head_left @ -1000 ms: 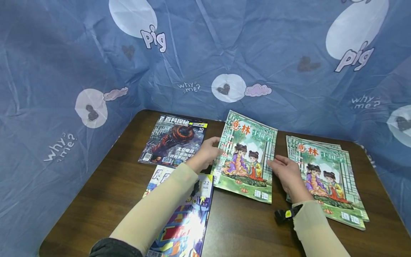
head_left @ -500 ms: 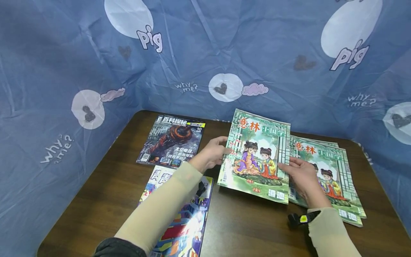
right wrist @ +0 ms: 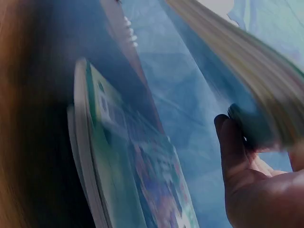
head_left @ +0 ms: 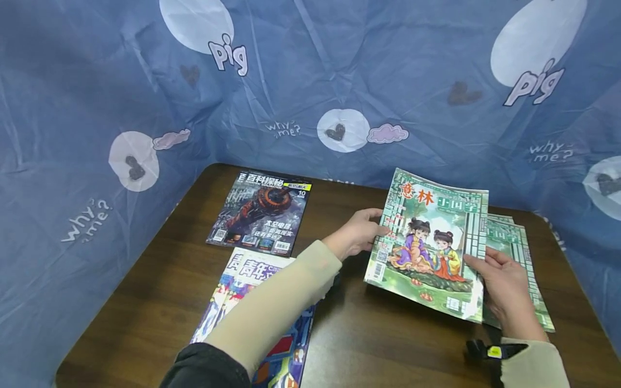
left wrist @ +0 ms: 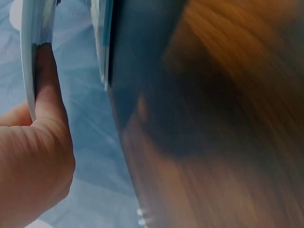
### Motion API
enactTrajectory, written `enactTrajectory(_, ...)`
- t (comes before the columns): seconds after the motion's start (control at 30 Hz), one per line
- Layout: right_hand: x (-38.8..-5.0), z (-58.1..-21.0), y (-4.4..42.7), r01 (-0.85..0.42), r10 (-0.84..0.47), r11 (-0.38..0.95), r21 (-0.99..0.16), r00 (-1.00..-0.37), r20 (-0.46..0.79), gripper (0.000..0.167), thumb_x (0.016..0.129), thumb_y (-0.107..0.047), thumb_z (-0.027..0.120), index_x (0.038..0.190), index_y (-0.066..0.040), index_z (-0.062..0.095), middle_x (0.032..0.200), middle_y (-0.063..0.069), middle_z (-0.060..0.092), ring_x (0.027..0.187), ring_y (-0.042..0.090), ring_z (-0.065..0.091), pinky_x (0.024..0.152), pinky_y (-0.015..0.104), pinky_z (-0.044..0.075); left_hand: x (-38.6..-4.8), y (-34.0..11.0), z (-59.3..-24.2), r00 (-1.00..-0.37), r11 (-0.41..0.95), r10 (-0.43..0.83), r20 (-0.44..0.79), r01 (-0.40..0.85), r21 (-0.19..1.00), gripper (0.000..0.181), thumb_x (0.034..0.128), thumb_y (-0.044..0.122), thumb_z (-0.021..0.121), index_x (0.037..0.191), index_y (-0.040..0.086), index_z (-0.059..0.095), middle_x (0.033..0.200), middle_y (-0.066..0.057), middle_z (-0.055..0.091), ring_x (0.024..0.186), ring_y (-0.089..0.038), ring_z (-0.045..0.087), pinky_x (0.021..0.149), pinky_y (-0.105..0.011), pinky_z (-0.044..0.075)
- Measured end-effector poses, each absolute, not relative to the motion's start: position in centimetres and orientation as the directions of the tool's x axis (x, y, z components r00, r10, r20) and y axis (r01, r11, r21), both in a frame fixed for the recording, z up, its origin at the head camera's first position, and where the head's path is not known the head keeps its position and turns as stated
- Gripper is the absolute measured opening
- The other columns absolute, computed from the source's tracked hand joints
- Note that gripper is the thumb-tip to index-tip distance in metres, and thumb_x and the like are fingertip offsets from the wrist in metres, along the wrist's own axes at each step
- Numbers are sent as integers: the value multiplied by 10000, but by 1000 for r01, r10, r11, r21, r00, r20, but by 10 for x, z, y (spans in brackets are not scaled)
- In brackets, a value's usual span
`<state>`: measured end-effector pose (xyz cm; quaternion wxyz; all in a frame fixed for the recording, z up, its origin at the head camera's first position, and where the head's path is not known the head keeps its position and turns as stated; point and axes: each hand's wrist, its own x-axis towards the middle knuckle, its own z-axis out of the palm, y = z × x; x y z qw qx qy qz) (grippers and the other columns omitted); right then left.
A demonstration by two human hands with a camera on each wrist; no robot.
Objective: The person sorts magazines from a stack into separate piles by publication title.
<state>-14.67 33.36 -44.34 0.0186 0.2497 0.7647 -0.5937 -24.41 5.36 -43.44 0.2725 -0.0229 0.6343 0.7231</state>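
Note:
Between both hands, above the table, is a green magazine (head_left: 432,248) with two cartoon children on its cover. My left hand (head_left: 358,233) pinches its left edge, thumb on the cover. At the lower right edge my right hand (head_left: 506,285) grips it the same way. In the left wrist view the magazine edge (left wrist: 28,57) sits between thumb and fingers. The right wrist view shows its page edges (right wrist: 266,71) in the right hand, with lower magazines (right wrist: 128,156) off to the side. The held magazine partly hides that matching green stack (head_left: 526,269).
A dark magazine (head_left: 262,213) lies at the back left of the brown wooden table (head_left: 145,302). In front of it, overlapping colourful magazines (head_left: 257,269) are partly covered by the left forearm. A blue printed cloth (head_left: 291,81) hangs behind the table.
Both hands have carried the green magazine rightward from the table's middle. It now overlaps the green stack in the head view and covers most of it. The other magazines stay put.

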Motion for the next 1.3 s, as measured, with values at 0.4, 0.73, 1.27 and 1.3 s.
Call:
enactTrajectory(0.4,-127,-453,378,279,490,-186,-942,-804,-335,465,847,-92,844,1175,-136,516,815,-155,667,683,36,651,540,250,565,-236,119,-425,-841,127,346,-417,-398,908,516,965,26,694,1451,99,537,1157,-71,626,843,-237,685,777,-465,579)
enactTrajectory(0.73,-126,-461,398,360,633,8,-933,-724,-274,292,927,-156,756,1158,-226,592,778,-214,587,629,-9,599,480,213,512,-226,145,-439,-823,141,381,-422,-399,906,449,933,-62,662,1371,4,591,1138,-72,635,850,-169,651,807,-407,569)
enactTrajectory(1.27,-131,-478,430,554,677,247,-795,-686,-267,687,985,-282,644,1545,10,374,1424,194,512,730,2,528,524,218,496,-215,179,-454,-915,604,297,-274,-42,796,217,869,-27,656,676,55,604,532,34,344,423,-113,180,422,-249,217)
enactTrajectory(1.3,-131,-479,431,565,673,262,-783,-688,-272,694,992,-290,633,1550,19,359,1464,222,479,770,44,542,532,223,493,-215,179,-455,-914,628,306,-268,-17,778,334,880,-7,667,607,87,499,519,44,312,424,-115,182,421,-244,223)
